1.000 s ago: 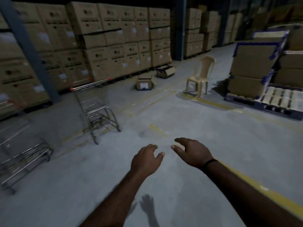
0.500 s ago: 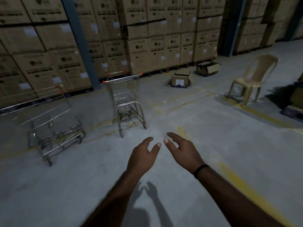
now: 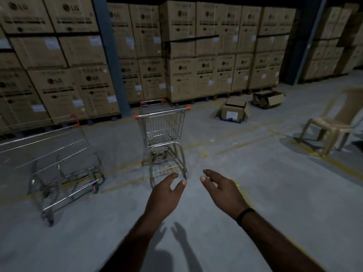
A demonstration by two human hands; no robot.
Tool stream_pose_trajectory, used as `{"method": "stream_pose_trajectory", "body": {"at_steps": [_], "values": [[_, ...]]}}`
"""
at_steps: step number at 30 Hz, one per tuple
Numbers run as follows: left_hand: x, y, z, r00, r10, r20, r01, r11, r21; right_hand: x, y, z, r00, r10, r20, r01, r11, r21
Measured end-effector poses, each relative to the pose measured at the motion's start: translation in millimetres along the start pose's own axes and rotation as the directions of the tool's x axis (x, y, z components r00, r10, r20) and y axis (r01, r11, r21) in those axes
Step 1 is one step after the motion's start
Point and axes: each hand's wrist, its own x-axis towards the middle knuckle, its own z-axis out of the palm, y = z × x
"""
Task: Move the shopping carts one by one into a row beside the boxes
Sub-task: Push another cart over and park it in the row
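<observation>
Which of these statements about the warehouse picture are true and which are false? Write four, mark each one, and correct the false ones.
1. The left hand and the right hand hold nothing. True.
2. The cart straight ahead has orange caps on its handle. True.
3. The plastic chair stands left of that cart. False: it stands to the right.
4. The black wristband is on the left wrist. False: it is on the right wrist.
</observation>
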Motion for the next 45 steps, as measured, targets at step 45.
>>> {"method": "stream_pose_trajectory", "body": {"at_steps": [45], "values": [[797, -77, 5, 0.967, -0.155, -0.201, 0.184, 0.973, 0.137, 839, 58, 99, 0.925, -0.163, 0.342, 0.278, 0.906, -0.319]]}}
